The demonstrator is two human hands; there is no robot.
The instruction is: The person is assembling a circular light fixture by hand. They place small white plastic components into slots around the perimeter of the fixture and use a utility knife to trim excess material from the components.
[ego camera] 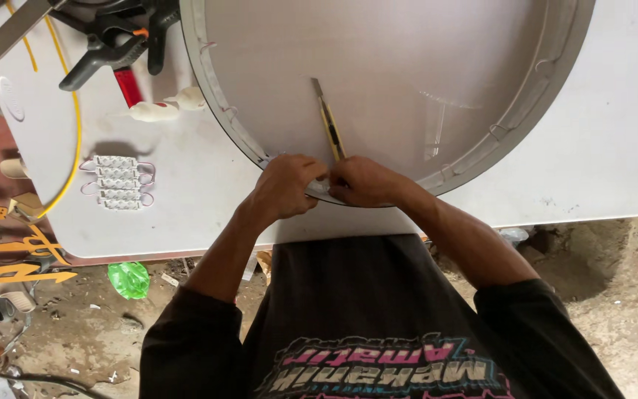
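Observation:
A large round sign pan (378, 81) with a metal rim (219, 103) lies on a white table (614, 148). My left hand (283, 185) and my right hand (363, 181) meet at the near rim, both pinching a small white module (319, 186) there. A yellow utility knife (330, 125) lies inside the pan just beyond my fingers, blade pointing away. Small white wire loops sit along the inner rim. What exactly my fingers grip is mostly hidden.
A stack of white light modules (118, 182) with pink wires lies at left. Black clamps (116, 41), a red-handled tool (128, 85), white tubes (156, 111) and a yellow cable (75, 125) sit at the far left. Dirt floor with a green bottle (128, 279) below.

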